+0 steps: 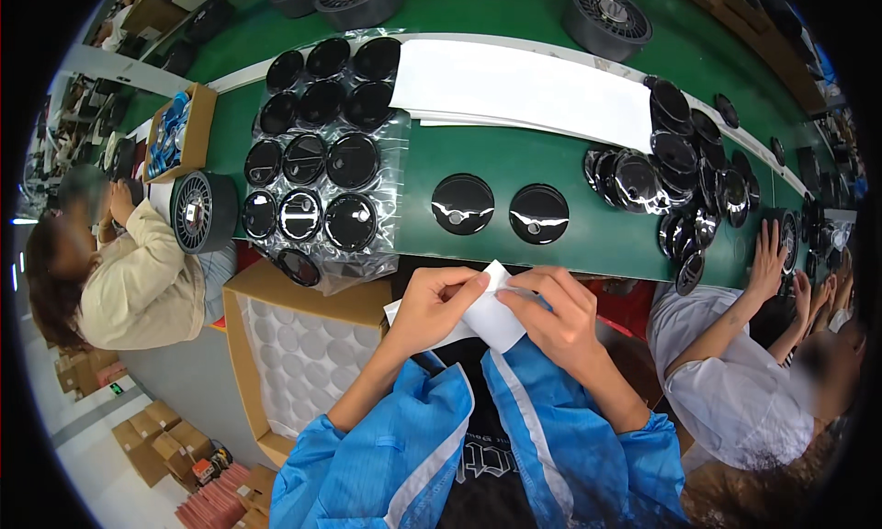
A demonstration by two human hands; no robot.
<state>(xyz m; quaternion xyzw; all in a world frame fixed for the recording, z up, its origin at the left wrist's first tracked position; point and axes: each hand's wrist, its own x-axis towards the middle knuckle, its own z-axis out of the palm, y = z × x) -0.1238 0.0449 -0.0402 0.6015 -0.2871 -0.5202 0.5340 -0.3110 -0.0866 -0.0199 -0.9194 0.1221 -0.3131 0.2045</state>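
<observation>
In front of my chest, just off the table's near edge, both hands pinch a white paper sheet. My left hand grips its upper left part between thumb and fingers. With thumb and curled fingers, my right hand holds the upper right part, close to the left fingertips. The sheet's lower part hangs between the hands, and another white piece juts out beside my left hand. Two glossy black discs, a left one and a right one, lie apart on the green table beyond my hands.
Black discs in rows fill a clear plastic sheet at left. Loose black discs pile up at right, by white paper sheets. An open carton stands lower left. Co-workers sit on both sides; one hand touches a dark wheel.
</observation>
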